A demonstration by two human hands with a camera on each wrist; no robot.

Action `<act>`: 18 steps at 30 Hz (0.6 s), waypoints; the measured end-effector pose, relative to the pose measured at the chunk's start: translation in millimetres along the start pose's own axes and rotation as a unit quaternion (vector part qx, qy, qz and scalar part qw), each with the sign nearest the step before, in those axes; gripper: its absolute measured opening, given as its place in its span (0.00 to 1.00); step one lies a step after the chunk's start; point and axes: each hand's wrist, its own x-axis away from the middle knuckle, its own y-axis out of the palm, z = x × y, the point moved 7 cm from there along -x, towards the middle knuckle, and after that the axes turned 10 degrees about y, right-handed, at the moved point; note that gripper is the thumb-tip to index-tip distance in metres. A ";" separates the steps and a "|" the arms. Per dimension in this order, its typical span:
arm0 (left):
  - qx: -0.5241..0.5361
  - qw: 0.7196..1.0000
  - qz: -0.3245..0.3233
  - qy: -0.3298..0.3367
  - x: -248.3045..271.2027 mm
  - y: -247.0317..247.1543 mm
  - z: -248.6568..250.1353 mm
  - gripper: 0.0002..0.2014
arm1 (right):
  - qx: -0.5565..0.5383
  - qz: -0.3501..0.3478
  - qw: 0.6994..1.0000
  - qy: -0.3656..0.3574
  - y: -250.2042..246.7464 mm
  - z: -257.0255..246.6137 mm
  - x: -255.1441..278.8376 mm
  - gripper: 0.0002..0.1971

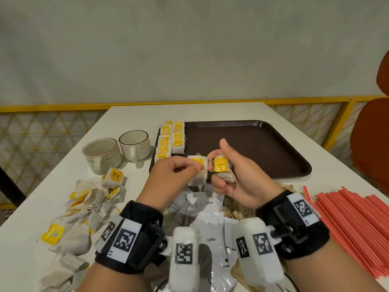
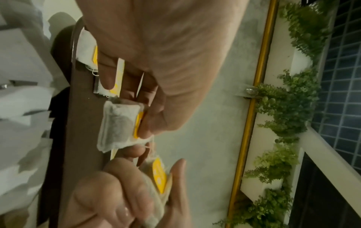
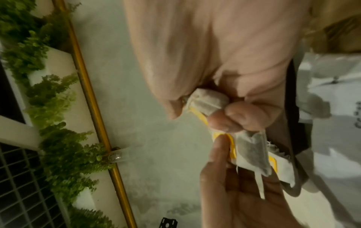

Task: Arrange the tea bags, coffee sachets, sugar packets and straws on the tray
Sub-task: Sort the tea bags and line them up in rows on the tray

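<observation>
Left hand [image 1: 168, 175]: pinching white paper tea bag with yellow tag [image 1: 197, 172] above near edge of dark brown plastic tray [image 1: 263, 148]. Right hand [image 1: 235, 178]: gripping second yellow-tagged tea bag [image 1: 222, 165]. Strings tangled between bags. 2 rows stacked at tray's left edge. Nearby: 2 cream ceramic cups [image 1: 117, 152], red straws [image 1: 353, 228].

wrists: black straps [image 1: 134, 234] | white camera pods [image 1: 185, 256] | black-and-white square code markers [image 1: 303, 208]

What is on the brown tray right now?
Two rows of tea bags lie along the left edge of the tray; the rest shown is bare. The left hand and right hand, each holding a tea bag, cover its near left part.
</observation>
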 end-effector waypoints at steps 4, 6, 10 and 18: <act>-0.017 1.000 -0.011 0.016 2.3 5.3 2.0 0.03 | 0.056 0.019 0.998 -0.005 4.0 4.8 -0.8 0.23; -0.021 0.999 -0.021 0.021 2.5 8.2 2.3 0.03 | 0.071 0.032 0.997 -0.008 4.8 6.5 -1.4 0.22; -0.009 0.998 -0.044 0.032 3.3 13.1 4.6 0.05 | 0.031 0.011 0.999 0.019 9.6 12.9 -2.4 0.19; 0.018 0.999 0.016 0.023 -2.3 -4.6 1.8 0.05 | 0.081 0.085 0.993 -0.017 -8.3 8.3 -7.5 0.13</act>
